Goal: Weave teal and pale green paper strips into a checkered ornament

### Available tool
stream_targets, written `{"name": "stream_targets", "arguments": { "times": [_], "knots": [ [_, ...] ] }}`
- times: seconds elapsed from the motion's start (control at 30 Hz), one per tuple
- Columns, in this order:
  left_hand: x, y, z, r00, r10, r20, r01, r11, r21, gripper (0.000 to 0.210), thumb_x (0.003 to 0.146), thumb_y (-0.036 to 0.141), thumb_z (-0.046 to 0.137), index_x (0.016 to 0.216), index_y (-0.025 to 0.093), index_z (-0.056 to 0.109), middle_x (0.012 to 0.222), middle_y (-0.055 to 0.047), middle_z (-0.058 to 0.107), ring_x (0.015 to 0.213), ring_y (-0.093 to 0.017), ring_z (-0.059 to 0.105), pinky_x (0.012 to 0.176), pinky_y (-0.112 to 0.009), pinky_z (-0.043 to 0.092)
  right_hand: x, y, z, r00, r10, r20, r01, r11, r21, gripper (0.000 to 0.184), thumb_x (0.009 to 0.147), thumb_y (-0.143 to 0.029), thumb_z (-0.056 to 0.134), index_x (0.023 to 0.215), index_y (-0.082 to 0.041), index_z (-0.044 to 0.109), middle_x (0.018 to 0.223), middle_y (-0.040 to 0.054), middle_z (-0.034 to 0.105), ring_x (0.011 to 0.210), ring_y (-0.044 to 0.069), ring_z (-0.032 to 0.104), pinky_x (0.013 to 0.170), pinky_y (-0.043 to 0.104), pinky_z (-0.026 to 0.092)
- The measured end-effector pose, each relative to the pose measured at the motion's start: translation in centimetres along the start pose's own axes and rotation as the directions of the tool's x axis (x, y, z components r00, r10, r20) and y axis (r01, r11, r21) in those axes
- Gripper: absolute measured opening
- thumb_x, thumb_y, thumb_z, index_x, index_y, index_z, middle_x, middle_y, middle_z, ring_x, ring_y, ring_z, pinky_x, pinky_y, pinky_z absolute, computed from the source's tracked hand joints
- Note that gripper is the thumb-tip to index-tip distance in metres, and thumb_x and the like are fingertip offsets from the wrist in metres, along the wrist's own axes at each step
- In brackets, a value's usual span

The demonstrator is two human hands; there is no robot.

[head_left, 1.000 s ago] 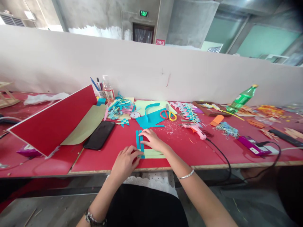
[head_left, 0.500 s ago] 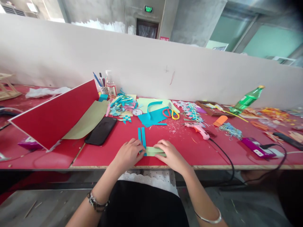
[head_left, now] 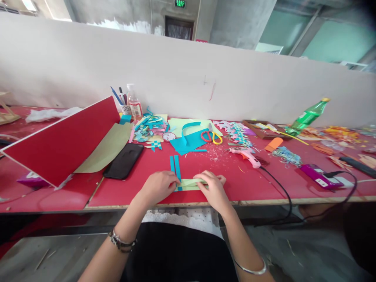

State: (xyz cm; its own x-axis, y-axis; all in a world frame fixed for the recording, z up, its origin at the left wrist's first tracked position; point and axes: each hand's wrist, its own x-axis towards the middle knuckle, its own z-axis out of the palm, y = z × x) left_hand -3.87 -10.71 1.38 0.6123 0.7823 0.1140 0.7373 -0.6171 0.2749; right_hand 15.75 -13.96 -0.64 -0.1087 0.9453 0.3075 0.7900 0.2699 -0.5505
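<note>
Two blue paper strips [head_left: 175, 165] lie side by side on the red table [head_left: 258, 184], crossed near their lower ends by pale green paper strips [head_left: 188, 183]. My left hand [head_left: 158, 186] presses on the crossing from the left, fingertips on the blue strips. My right hand [head_left: 213, 188] pinches the right part of the green strips and lifts one slightly off the table. Both hands sit near the table's front edge.
A black phone [head_left: 123, 160] lies left of the strips beside a tilted red board [head_left: 58, 141] and tan paper. Behind are blue paper scraps [head_left: 188, 141], scissors [head_left: 210, 136], a pink glue gun [head_left: 245, 155] with its cable, a green bottle [head_left: 307, 116] and a pen cup.
My right hand moved from the top of the blue strips down to the green strips and now lifts one. My left hand stayed on the crossing. The view shifted slightly.
</note>
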Motion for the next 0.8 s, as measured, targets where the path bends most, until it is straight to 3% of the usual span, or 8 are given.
{"name": "stream_targets", "arguments": {
  "times": [0.1, 0.23, 0.37, 0.47, 0.63, 0.73, 0.8],
  "knots": [
    [0.1, -0.1, 0.0, 1.0, -0.012, -0.002, 0.012, 1.0, -0.019, 0.027, 0.077, 0.017, 0.038, 0.082, 0.026, 0.063, 0.088, 0.003, 0.064, 0.079, -0.013, 0.058, 0.059, -0.02, 0.037, 0.5, -0.3, -0.6, 0.999, 0.046, -0.003, -0.045, 0.981, 0.188, 0.018, 0.079, -0.024, 0.044, 0.09, -0.023, 0.058, 0.09, 0.0033, 0.063, 0.085, 0.018, 0.056, 0.081, 0.034, 0.033],
    [0.0, 0.4, 0.1, 0.998, -0.054, -0.037, 0.054, 0.998, -0.014, 0.021, 0.077, 0.028, 0.042, 0.078, 0.026, 0.063, 0.083, 0.003, 0.065, 0.073, -0.013, 0.058, 0.054, -0.02, 0.034, 1.2, -0.4, -1.3, 0.991, 0.059, 0.119, -0.103, 0.91, 0.401, 0.024, 0.076, -0.03, 0.048, 0.098, -0.023, 0.054, 0.079, 0.0005, 0.061, 0.078, 0.015, 0.057, 0.073, 0.029, 0.041],
    [0.3, 1.7, 0.3, 0.983, -0.152, -0.099, 0.157, 0.987, 0.039, 0.026, 0.069, 0.046, 0.051, 0.07, 0.023, 0.062, 0.073, 0.002, 0.064, 0.065, -0.014, 0.058, 0.048, -0.021, 0.029, 2.2, -1.2, -1.0, 0.988, 0.012, 0.157, -0.097, 0.83, 0.549, 0.023, 0.075, -0.026, 0.047, 0.097, -0.021, 0.054, 0.083, 0.001, 0.059, 0.076, 0.013, 0.056, 0.071, 0.026, 0.043],
    [0.6, 2.4, 0.7, 0.969, -0.19, -0.155, 0.206, 0.974, 0.091, 0.029, 0.07, 0.048, 0.051, 0.064, 0.02, 0.06, 0.067, 0.0, 0.063, 0.061, -0.015, 0.057, 0.05, -0.022, 0.029, 3.0, -2.4, -0.5, 0.986, -0.066, 0.155, -0.041, 0.796, 0.604, 0.021, 0.076, -0.024, 0.045, 0.094, -0.021, 0.054, 0.09, 0.0016, 0.058, 0.079, 0.012, 0.055, 0.072, 0.025, 0.044],
    [0.8, 2.1, 1.6, 0.954, -0.168, -0.246, 0.212, 0.964, 0.163, 0.03, 0.079, 0.031, 0.04, 0.058, 0.017, 0.057, 0.059, -0.002, 0.061, 0.055, -0.014, 0.055, 0.056, -0.025, 0.032, 3.1, -3.7, -0.5, 0.978, -0.133, 0.161, 0.031, 0.855, 0.517, 0.024, 0.08, -0.027, 0.043, 0.102, -0.024, 0.051, 0.083, 0.0, 0.057, 0.08, 0.013, 0.054, 0.077, 0.029, 0.042],
    [0.8, 1.7, 1.9, 0.947, -0.19, -0.26, 0.241, 0.953, 0.184, 0.035, 0.081, 0.03, 0.037, 0.056, 0.015, 0.056, 0.055, -0.004, 0.058, 0.053, -0.015, 0.055, 0.056, -0.025, 0.032, 1.9, -3.0, -1.4, 0.986, -0.138, 0.097, 0.095, 0.931, 0.352, 0.04, 0.076, -0.033, 0.05, 0.115, -0.027, 0.041, 0.095, 0.0015, 0.056, 0.093, 0.016, 0.052, 0.089, 0.036, 0.035],
    [0.7, 1.5, 2.1, 0.941, -0.204, -0.268, 0.261, 0.945, 0.197, 0.038, 0.082, 0.031, 0.035, 0.056, 0.015, 0.057, 0.053, -0.005, 0.057, 0.053, -0.016, 0.055, 0.055, -0.025, 0.032, 0.8, -2.1, -2.1, 0.983, -0.158, 0.097, 0.141, 0.976, 0.167, 0.053, 0.071, -0.033, 0.057, 0.12, -0.03, 0.036, 0.109, 0.0023, 0.051, 0.106, 0.02, 0.045, 0.097, 0.043, 0.024]
  ]
}}
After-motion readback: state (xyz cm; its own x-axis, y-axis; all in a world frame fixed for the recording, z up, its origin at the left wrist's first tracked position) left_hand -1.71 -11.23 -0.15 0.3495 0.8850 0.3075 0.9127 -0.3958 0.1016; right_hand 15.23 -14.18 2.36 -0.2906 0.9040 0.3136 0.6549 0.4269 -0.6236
